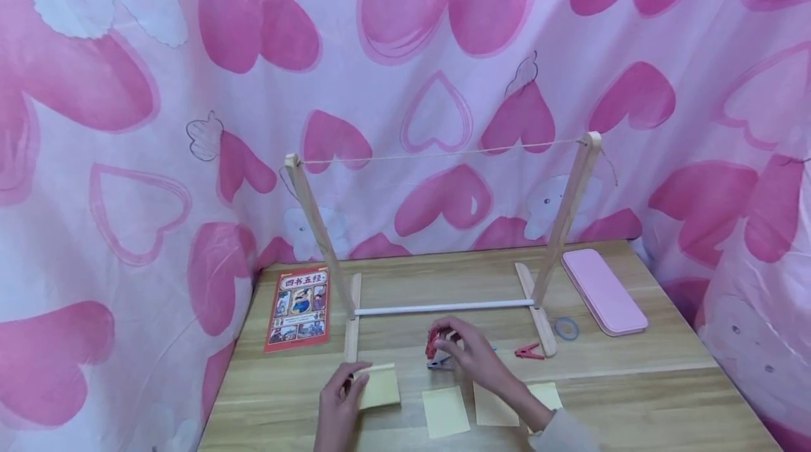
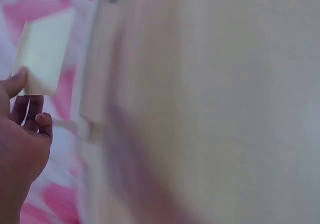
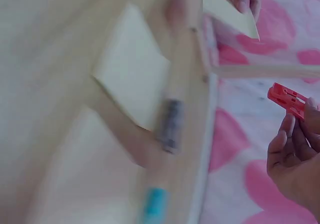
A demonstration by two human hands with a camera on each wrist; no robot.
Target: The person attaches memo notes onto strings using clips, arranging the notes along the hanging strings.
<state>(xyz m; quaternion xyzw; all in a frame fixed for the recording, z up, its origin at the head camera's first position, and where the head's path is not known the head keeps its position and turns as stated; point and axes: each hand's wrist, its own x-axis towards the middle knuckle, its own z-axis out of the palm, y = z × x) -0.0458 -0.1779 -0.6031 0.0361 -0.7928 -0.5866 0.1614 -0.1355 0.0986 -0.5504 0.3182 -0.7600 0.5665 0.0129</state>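
Note:
My left hand (image 1: pixel 340 399) pinches a pale yellow sticky note (image 1: pixel 380 387) by its left edge, thumb on its face in the left wrist view. To its right, my right hand (image 1: pixel 472 353) holds a red clothespin (image 3: pixel 287 98) between thumb and fingers, the clip's end pointing away from the palm. A grey clothespin (image 1: pixel 440 363) lies on the table just below that hand. Nearer the front, yellow sticky notes (image 1: pixel 445 411) lie in a row, partly hidden by the right forearm. In the right wrist view a blue clip (image 3: pixel 155 204) shows, blurred.
Behind the hands stands a wooden frame (image 1: pixel 564 227) with a string (image 1: pixel 443 154) across its top and a white bar (image 1: pixel 443 308) below. A red book (image 1: pixel 298 308) lies left; a second red clothespin (image 1: pixel 529 351), a tape roll (image 1: pixel 567 329) and a pink case (image 1: pixel 605 291) lie right.

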